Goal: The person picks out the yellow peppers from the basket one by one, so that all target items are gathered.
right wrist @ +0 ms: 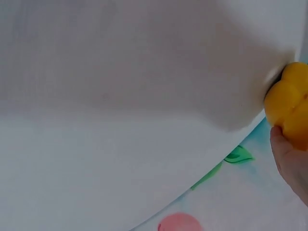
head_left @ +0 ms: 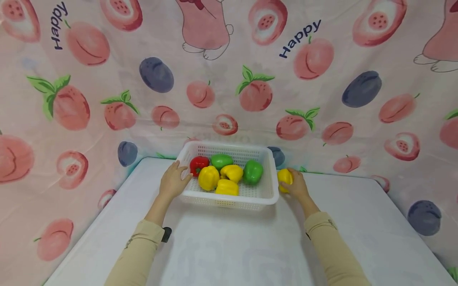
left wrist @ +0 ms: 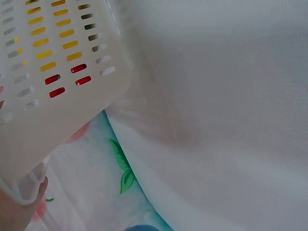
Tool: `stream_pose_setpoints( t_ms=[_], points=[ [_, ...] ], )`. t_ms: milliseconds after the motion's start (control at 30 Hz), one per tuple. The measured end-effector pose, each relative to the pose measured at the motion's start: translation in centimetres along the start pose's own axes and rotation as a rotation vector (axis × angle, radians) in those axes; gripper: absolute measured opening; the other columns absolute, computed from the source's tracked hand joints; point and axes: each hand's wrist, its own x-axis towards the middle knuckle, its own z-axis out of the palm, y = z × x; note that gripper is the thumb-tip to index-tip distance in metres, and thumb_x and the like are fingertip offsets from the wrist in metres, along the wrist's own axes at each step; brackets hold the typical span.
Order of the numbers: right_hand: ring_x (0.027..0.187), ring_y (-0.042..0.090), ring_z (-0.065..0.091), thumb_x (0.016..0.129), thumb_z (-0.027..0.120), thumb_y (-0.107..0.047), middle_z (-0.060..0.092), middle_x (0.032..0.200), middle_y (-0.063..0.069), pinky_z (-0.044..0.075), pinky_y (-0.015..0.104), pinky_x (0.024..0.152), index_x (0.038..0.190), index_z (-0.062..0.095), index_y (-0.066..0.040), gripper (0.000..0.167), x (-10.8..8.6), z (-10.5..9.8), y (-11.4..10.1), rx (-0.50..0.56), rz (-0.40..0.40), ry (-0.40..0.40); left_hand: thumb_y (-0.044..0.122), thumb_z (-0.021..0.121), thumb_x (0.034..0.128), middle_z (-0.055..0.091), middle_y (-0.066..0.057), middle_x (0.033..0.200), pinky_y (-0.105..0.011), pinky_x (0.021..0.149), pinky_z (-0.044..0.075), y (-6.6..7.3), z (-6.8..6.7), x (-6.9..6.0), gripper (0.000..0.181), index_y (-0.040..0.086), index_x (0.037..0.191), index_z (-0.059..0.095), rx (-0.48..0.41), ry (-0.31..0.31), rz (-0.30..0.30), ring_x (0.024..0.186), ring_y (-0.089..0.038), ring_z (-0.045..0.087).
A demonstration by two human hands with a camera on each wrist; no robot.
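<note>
A white plastic basket (head_left: 229, 201) holds a red bell pepper (head_left: 198, 164), two green bell peppers (head_left: 253, 172) and several yellow bell peppers (head_left: 208, 178). At its left rim, my left hand (head_left: 173, 180) holds the edge, with fingertips reaching over the inside; in the left wrist view only part of that hand (left wrist: 17, 211) shows below the basket's slotted wall (left wrist: 62, 103). Outside the right wall, my right hand (head_left: 297, 185) grips another yellow bell pepper (head_left: 285, 179) at table level. The right wrist view catches this pepper (right wrist: 288, 103) with a finger (right wrist: 284, 149) against it.
The basket stands on a white table (head_left: 229, 242) near its back edge. Behind and beside the table hangs a pink cloth (head_left: 222, 71) printed with fruit. A dark band (head_left: 166, 234) sits at the left sleeve's cuff.
</note>
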Motion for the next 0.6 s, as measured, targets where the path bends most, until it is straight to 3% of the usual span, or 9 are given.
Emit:
stream_pose_setpoints(
  t_ms=[100, 300, 400, 500, 600],
  points=[
    [0.128, 0.051, 0.034, 0.085, 0.064, -0.015, 0.031, 0.141, 0.036, 0.029, 0.059, 0.110, 0.140, 0.030, 0.009, 0.069, 0.7, 0.2, 0.9, 0.015, -0.025, -0.012, 0.035, 0.051, 0.0937, 0.030, -0.026, 0.150, -0.057, 0.114, 0.023, 0.0, 0.0, 0.0, 0.051, 0.000, 0.131, 0.052, 0.003, -0.003, -0.001, 0.141, -0.040, 0.024],
    [0.127, 0.048, 0.034, 0.084, 0.068, -0.033, 0.036, 0.140, 0.032, 0.029, 0.054, 0.111, 0.142, 0.033, 0.002, 0.076, 3.0, 1.7, 4.9, 0.026, -0.127, 0.019, 0.034, 0.051, 0.0936, 0.030, -0.026, 0.150, -0.057, 0.114, 0.022, 0.0, 0.0, 0.1, 0.051, 0.000, 0.131, 0.052, 0.003, -0.002, -0.004, 0.140, -0.041, 0.024],
    [0.124, 0.051, 0.035, 0.084, 0.067, -0.029, 0.036, 0.137, 0.035, 0.031, 0.057, 0.109, 0.140, 0.033, 0.007, 0.074, 2.4, 1.3, 4.0, 0.019, -0.132, 0.024, 0.035, 0.052, 0.0934, 0.031, -0.026, 0.149, -0.057, 0.114, 0.022, -0.1, 0.1, 0.1, 0.051, 0.000, 0.131, 0.052, 0.004, -0.003, -0.003, 0.140, -0.040, 0.025],
    [0.125, 0.054, 0.034, 0.084, 0.066, -0.016, 0.033, 0.137, 0.040, 0.030, 0.062, 0.107, 0.137, 0.030, 0.014, 0.072, 0.9, 0.2, 1.2, -0.010, -0.074, -0.017, 0.035, 0.052, 0.0934, 0.031, -0.026, 0.149, -0.057, 0.113, 0.023, -0.1, 0.2, 0.2, 0.051, 0.000, 0.131, 0.052, 0.004, 0.000, -0.001, 0.140, -0.040, 0.025],
    [0.128, 0.053, 0.032, 0.085, 0.066, -0.014, 0.030, 0.140, 0.039, 0.028, 0.061, 0.109, 0.139, 0.027, 0.014, 0.072, 0.4, -0.2, 0.0, -0.028, -0.042, -0.048, 0.035, 0.051, 0.0937, 0.031, -0.026, 0.149, -0.057, 0.113, 0.023, -0.2, 0.1, 0.2, 0.051, 0.000, 0.131, 0.052, 0.006, 0.001, -0.001, 0.140, -0.040, 0.025]
  ],
)
